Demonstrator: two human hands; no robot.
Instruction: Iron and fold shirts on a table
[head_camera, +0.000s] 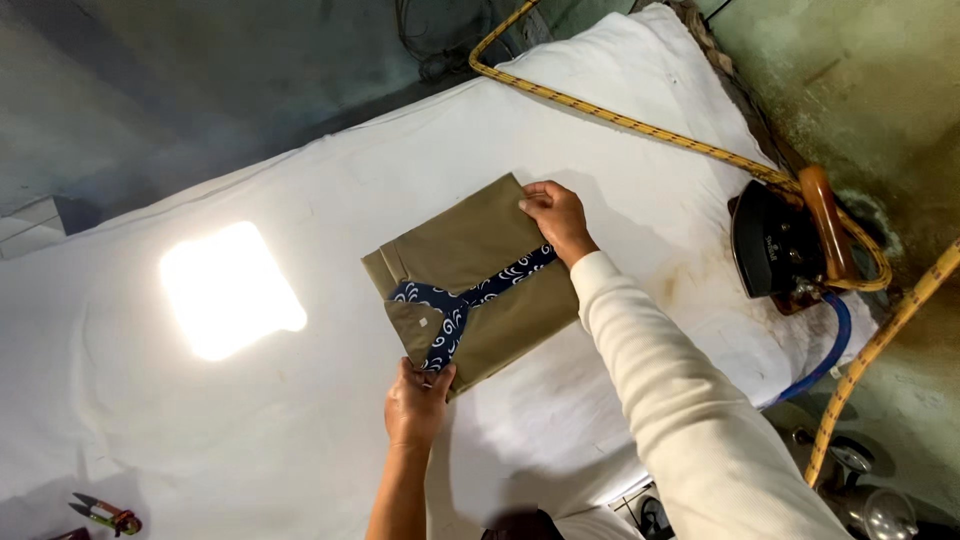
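The tabletop (250, 420) is covered by a white padded cloth that fills most of the view, and a bright square patch of light is thrown on it well to the left of the hands. A folded olive-brown shirt (500, 325) is laid flat on the cloth between the two hands; its collar is lined with a dark blue fabric printed in small white shapes (the same lining is seen running along the button strip). The shirt is folded into a neat rectangle, set at a slant, with the collar end nearest the left hand.

Beyond the right hand, at the far right edge of the tabletop, a black iron (775, 245) with a brown wooden handle is stood. A yellow braided cord (620, 118) is led from the iron across the top of the cloth, and a blue hose (835, 345) is curved below it.

The right hand (555, 218), in a long cream sleeve, is pressed flat on the upper corner of the shirt, fingers closed over the edge. The left hand (418, 405) is closed on the collar end, the fabric pinched between thumb and fingers.

Small thread snips (105, 514) with coloured handles are left far to the left of the left hand, at the lower edge.
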